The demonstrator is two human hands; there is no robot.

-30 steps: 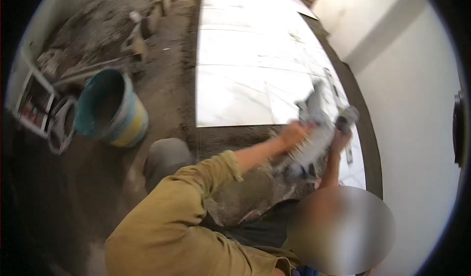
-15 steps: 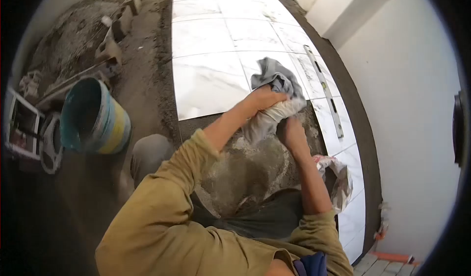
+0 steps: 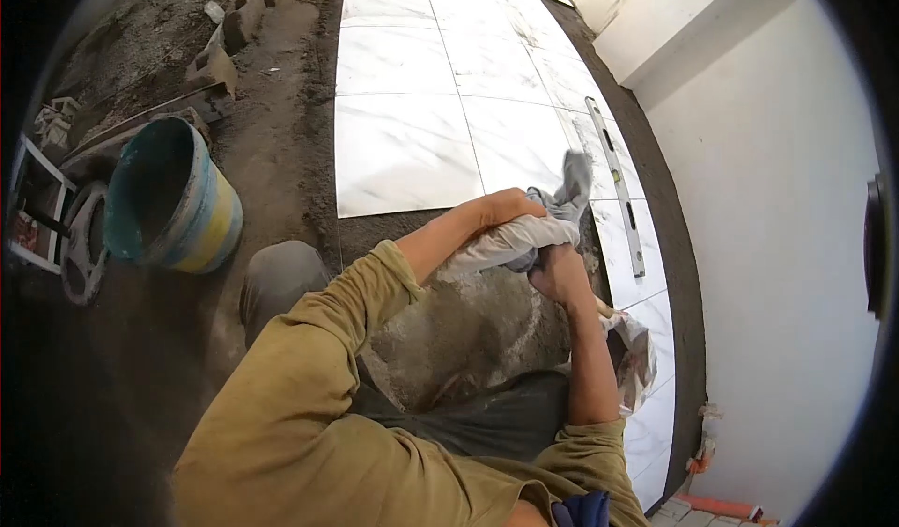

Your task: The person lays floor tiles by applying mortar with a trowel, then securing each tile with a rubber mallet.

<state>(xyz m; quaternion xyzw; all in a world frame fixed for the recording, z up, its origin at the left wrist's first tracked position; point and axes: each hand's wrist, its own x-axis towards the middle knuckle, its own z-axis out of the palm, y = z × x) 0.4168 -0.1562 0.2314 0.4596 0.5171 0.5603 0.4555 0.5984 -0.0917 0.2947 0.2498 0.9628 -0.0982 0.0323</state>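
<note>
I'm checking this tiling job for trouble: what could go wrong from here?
The left hand and right hand grip the bag over the mortar, at the edge of the laid tiles: spill could dirty them. The level lies close on the tiles and could get knocked.

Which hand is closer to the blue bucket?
Left. The left hand grips the grey sack on the side toward the bucket, which is far off to its left. The right hand holds the sack lower down, farther from the bucket.
</note>
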